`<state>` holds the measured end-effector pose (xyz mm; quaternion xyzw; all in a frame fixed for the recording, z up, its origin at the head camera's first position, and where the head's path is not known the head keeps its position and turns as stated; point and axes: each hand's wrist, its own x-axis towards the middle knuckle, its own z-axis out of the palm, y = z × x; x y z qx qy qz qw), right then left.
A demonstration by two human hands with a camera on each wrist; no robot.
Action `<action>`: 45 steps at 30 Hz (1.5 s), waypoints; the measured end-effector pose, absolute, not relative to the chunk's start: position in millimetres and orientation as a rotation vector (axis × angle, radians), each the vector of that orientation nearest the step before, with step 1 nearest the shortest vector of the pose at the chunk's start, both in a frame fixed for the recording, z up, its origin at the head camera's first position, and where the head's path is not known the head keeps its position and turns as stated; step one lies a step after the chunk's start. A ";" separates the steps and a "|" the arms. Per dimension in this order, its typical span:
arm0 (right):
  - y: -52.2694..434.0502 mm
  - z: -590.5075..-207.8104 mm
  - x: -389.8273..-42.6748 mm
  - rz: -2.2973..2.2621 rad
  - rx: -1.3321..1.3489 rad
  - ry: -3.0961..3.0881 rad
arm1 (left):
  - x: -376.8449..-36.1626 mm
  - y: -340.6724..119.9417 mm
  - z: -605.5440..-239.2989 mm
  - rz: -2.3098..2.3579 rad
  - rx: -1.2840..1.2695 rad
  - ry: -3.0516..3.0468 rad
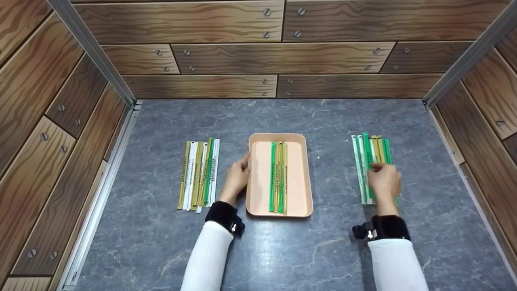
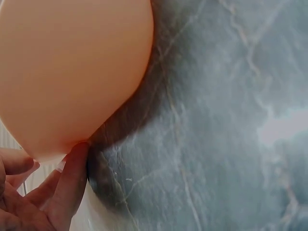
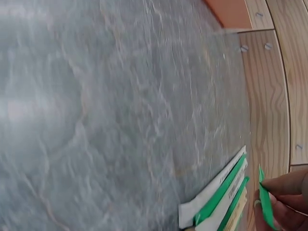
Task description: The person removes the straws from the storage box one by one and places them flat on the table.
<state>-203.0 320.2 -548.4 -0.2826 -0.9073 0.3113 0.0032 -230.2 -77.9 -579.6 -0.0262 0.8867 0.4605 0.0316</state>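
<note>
A peach tray (image 1: 278, 213) lies mid-table with several green and gold paper-wrapped strips (image 1: 278, 178) lengthwise in it. My left hand (image 1: 241, 169) rests against the tray's left wall. In the left wrist view its straight fingers (image 2: 67, 178) touch the tray's (image 2: 72, 72) outer side. My right hand (image 1: 379, 171) sits on the right pile of green, white and gold strips (image 1: 369, 147). There its fingers (image 3: 288, 192) pinch one green strip (image 3: 264, 204) lifted off the pile (image 3: 216, 202).
A second pile of similar strips (image 1: 198, 173) lies left of the tray. Wood-pattern walls (image 1: 258, 56) close the grey marble table (image 1: 282, 250) at the back and both sides, with metal posts in the corners.
</note>
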 end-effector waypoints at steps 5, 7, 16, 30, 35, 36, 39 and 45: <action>327.6 -549.1 -202.8 0.968 -0.878 -2.891 | -229.6 -77.8 -580.0 1.429 -0.062 2.750; 326.8 -548.2 -202.0 0.952 -0.863 -2.911 | -228.8 -77.8 -578.4 1.431 -0.058 2.752; 269.1 -542.9 -201.4 0.994 -0.232 -2.799 | -228.8 -78.3 -578.2 1.483 -0.069 2.702; 154.0 -557.3 -198.0 0.998 0.623 -2.873 | -228.8 -77.4 -579.2 1.422 -0.056 2.763; 139.9 -566.1 -199.3 0.933 0.511 -3.030 | -228.5 -78.0 -579.5 1.418 -0.025 2.783; 137.7 -567.6 -199.3 0.914 0.472 -3.058 | -228.6 -78.1 -579.7 1.418 -0.022 2.783; 132.6 -570.4 -198.9 0.866 0.368 -3.111 | -228.7 -77.9 -579.4 1.418 -0.032 2.776; 128.6 -573.4 -197.4 0.796 0.285 -3.126 | -228.0 -77.6 -577.3 1.430 -0.062 2.727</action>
